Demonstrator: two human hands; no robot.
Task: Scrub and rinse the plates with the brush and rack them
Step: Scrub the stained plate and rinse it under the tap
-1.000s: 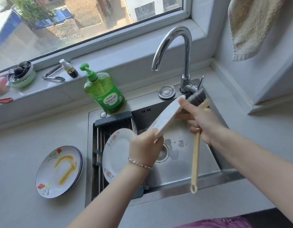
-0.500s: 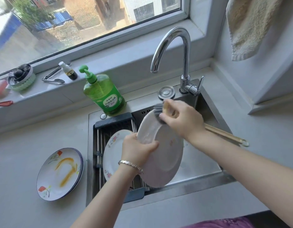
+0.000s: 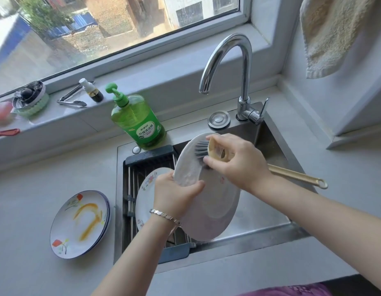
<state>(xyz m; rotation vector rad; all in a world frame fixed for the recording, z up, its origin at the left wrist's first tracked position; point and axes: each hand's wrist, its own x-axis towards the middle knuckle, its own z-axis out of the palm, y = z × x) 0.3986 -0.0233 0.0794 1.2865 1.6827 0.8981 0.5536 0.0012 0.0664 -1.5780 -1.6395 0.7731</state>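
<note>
The tabletop (image 3: 25, 199) carried soiled plates (image 3: 80, 223), stacked left of the sink (image 3: 249, 242). A rack (image 3: 151, 154) spanned the sink's left side, with a racked plate (image 3: 145, 197) leaning in it. Over the basin a white plate (image 3: 215, 210) stood tilted, the left grip (image 3: 174, 195) clamped on its rim. The right grip (image 3: 238, 163) was closed round the brush (image 3: 292, 174) near its head, bristles touching the plate's upper part.

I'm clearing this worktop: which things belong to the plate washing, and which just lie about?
Job: plate in left hand, brush in right hand, racked plate, drying rack, dirty plates, tap, dish soap.
Lying about: tongs, small dark bottle, hanging towel.
</note>
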